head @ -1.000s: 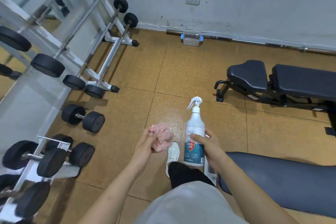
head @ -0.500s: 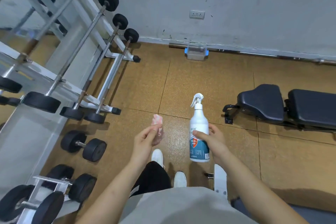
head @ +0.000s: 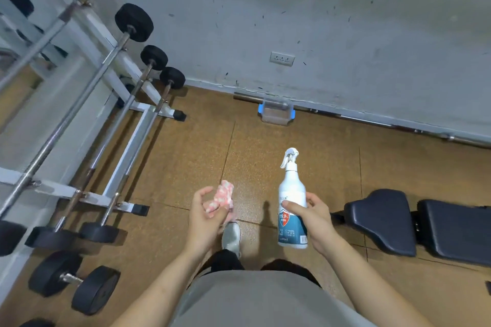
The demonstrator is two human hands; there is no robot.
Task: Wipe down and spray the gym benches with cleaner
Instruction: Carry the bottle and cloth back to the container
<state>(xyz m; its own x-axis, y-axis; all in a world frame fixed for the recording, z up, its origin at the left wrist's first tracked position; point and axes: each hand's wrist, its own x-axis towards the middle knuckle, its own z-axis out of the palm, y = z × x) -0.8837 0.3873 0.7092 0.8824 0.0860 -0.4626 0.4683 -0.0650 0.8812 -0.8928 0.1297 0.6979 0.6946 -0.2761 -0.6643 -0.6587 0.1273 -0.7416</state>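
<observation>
Left hand (head: 204, 214) fingers curl around pink cloth (head: 221, 196); right hand (head: 310, 216) grips upright spray bottle (head: 291, 202).

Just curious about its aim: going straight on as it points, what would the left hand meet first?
The left hand, gripping the cloth, probably meets only open floor until the clear box by the wall; depth unclear.

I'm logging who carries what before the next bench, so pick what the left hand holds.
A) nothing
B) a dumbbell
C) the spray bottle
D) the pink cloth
D: the left hand grips the cloth, while the right hand holds the bottle.
</observation>
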